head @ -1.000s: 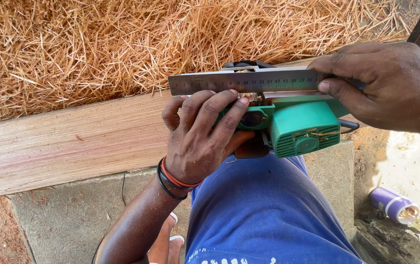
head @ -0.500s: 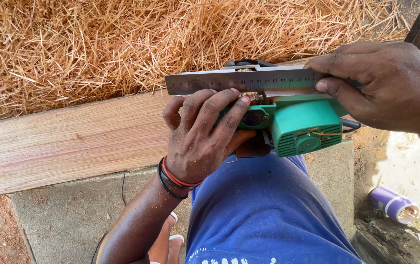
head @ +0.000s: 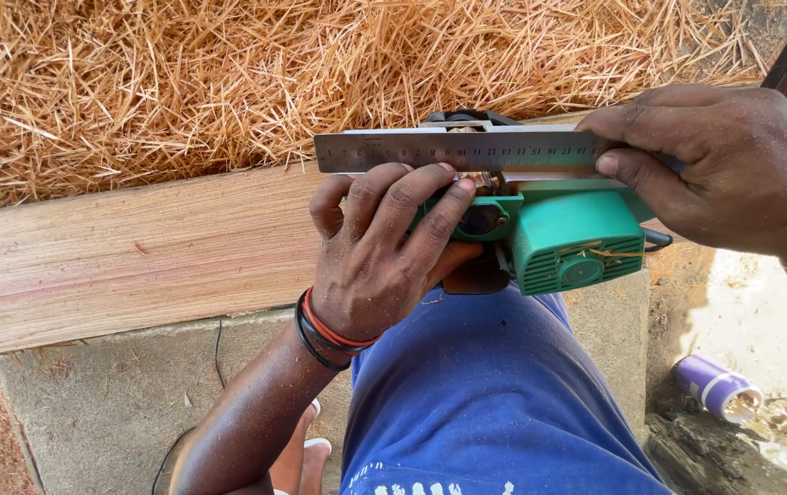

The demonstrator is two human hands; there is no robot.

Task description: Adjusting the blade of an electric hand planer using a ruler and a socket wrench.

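Note:
A green electric planer (head: 569, 236) lies upside down on my lap, over my blue shorts (head: 485, 394). My left hand (head: 384, 252), with red and black bands on the wrist, grips the planer's front end. My right hand (head: 714, 165) holds a steel ruler (head: 453, 151) by its right end and lays it flat along the planer's sole. The ruler's left end juts out past my left fingers.
A long planed wooden plank (head: 137, 252) runs across in front of me on a concrete slab (head: 100, 403). Behind it lies a heap of wood shavings (head: 229, 73). A purple tube (head: 716, 387) lies on the ground at right. A black cable (head: 218, 344) trails below.
The ruler has shifted slightly along the planer's sole. Both hands keep their holds.

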